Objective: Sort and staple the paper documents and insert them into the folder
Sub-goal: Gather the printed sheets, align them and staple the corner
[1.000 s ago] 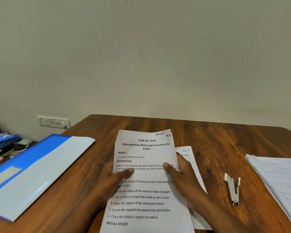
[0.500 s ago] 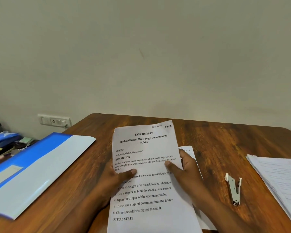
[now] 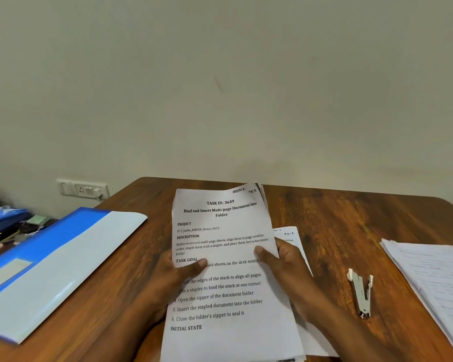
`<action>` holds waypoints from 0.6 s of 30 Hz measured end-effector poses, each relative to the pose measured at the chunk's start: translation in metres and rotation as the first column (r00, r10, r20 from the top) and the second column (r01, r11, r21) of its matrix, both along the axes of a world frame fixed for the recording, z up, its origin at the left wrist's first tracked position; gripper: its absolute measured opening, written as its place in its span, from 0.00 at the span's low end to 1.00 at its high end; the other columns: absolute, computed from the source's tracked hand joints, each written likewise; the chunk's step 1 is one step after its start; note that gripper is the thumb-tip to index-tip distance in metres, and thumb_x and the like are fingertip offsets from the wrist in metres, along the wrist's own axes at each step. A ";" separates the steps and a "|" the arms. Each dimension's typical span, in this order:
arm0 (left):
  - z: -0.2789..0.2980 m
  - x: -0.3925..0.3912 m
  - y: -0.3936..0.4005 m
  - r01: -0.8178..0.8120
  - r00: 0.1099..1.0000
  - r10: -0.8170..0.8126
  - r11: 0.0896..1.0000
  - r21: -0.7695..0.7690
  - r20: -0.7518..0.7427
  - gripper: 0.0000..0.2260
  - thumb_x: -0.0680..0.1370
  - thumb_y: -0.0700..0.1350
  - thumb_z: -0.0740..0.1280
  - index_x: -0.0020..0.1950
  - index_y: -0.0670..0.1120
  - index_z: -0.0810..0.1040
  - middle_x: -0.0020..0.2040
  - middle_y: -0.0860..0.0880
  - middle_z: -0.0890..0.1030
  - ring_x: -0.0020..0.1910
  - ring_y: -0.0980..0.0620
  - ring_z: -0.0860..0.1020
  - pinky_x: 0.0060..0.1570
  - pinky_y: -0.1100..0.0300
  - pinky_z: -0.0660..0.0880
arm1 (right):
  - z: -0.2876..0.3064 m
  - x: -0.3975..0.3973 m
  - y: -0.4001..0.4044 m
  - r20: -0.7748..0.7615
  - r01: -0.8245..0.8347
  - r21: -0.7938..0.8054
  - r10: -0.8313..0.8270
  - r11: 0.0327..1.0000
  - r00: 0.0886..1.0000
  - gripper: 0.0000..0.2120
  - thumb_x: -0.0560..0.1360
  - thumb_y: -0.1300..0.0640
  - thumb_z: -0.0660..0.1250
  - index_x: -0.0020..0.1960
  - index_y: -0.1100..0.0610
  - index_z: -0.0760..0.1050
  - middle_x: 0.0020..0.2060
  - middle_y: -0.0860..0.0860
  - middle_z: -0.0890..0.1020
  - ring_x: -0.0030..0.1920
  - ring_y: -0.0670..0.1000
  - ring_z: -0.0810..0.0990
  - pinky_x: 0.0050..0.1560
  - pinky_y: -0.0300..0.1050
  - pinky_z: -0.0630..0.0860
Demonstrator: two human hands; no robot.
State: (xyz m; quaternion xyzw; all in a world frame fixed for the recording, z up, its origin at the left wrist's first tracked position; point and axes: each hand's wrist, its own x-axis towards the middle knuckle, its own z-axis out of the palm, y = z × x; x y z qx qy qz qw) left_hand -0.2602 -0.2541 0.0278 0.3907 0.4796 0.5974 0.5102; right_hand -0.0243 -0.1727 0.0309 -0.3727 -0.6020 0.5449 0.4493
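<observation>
**Both hands on the printed sheets, folder and stapler waiting either side**

The brown wooden worktop [image 3: 351,231] stretches out in front of me, its far edge against a pale wall [image 3: 220,87] with a white socket plate [image 3: 83,188] low on the left. Biggest thing on it: the blue and white folder [image 3: 58,267], lying flat and angled at my left, apart from my hands. Dead centre, I've got the stack of sheets [image 3: 220,223] lifted and tilted toward me, the top page headed "TASK ID: 3649". My left hand [image 3: 178,275] grips its left edge, thumb across the print. My right hand [image 3: 285,265] grips the right edge, thumb on the front, fingers curled behind. Over at the right edge lies a separate pile of papers [image 3: 429,280]. Under my right hand, one more printed sheet [image 3: 290,235] peeks out flat on the wood. Smallest of all, the stapler [image 3: 361,293] lies between that sheet and the pile, untouched.
</observation>
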 end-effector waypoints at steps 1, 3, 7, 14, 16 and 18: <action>0.000 0.000 0.000 -0.001 1.000 0.001 1.000 -0.003 -0.010 0.18 0.76 0.34 0.73 0.66 0.37 0.77 0.58 0.32 0.84 0.55 0.27 0.84 0.58 0.24 0.76 | 0.002 0.003 0.005 0.009 0.027 -0.009 -0.026 1.000 1.000 0.09 0.83 0.54 0.68 0.56 0.58 0.84 0.52 0.53 0.89 0.54 0.55 0.87 0.57 0.54 0.82; 0.000 0.000 0.000 -0.010 0.999 0.010 1.000 -0.012 -0.038 0.17 0.76 0.33 0.73 0.65 0.37 0.77 0.57 0.33 0.85 0.54 0.28 0.84 0.57 0.25 0.77 | 0.006 0.016 0.016 0.046 0.128 -0.015 -0.127 0.992 0.991 0.09 0.83 0.53 0.67 0.53 0.57 0.84 0.47 0.56 0.89 0.44 0.54 0.87 0.43 0.51 0.83; -0.001 0.001 0.003 -0.010 0.997 0.008 1.000 -0.028 -0.076 0.18 0.76 0.34 0.73 0.65 0.36 0.77 0.55 0.34 0.86 0.52 0.30 0.85 0.53 0.31 0.82 | -0.004 0.047 0.042 0.290 0.407 0.136 -0.429 0.903 0.856 0.05 0.80 0.52 0.73 0.55 0.48 0.81 0.49 0.48 0.86 0.45 0.49 0.85 0.45 0.55 0.86; -0.004 -0.001 0.006 0.014 0.997 -0.016 0.999 -0.030 -0.071 0.22 0.74 0.36 0.75 0.67 0.38 0.76 0.56 0.34 0.86 0.53 0.29 0.85 0.55 0.29 0.80 | -0.005 0.046 0.050 0.291 0.379 -0.018 -0.358 0.925 0.887 0.16 0.77 0.54 0.76 0.60 0.46 0.72 0.56 0.45 0.79 0.48 0.45 0.81 0.45 0.47 0.80; -0.005 -0.001 0.006 0.019 0.997 -0.021 0.999 -0.030 -0.070 0.22 0.74 0.36 0.75 0.67 0.38 0.76 0.57 0.34 0.85 0.53 0.29 0.85 0.57 0.28 0.78 | -0.005 0.044 0.052 0.283 0.362 -0.047 -0.335 0.931 0.899 0.24 0.76 0.55 0.77 0.67 0.50 0.72 0.58 0.47 0.79 0.50 0.46 0.80 0.45 0.46 0.77; -0.005 -0.002 0.006 0.025 0.996 -0.027 0.999 -0.034 -0.082 0.21 0.74 0.36 0.75 0.67 0.38 0.77 0.57 0.33 0.85 0.53 0.28 0.85 0.58 0.27 0.77 | -0.007 0.042 0.054 0.264 0.365 -0.073 -0.335 0.928 0.904 0.30 0.74 0.56 0.79 0.72 0.54 0.71 0.57 0.50 0.82 0.50 0.47 0.80 0.45 0.46 0.76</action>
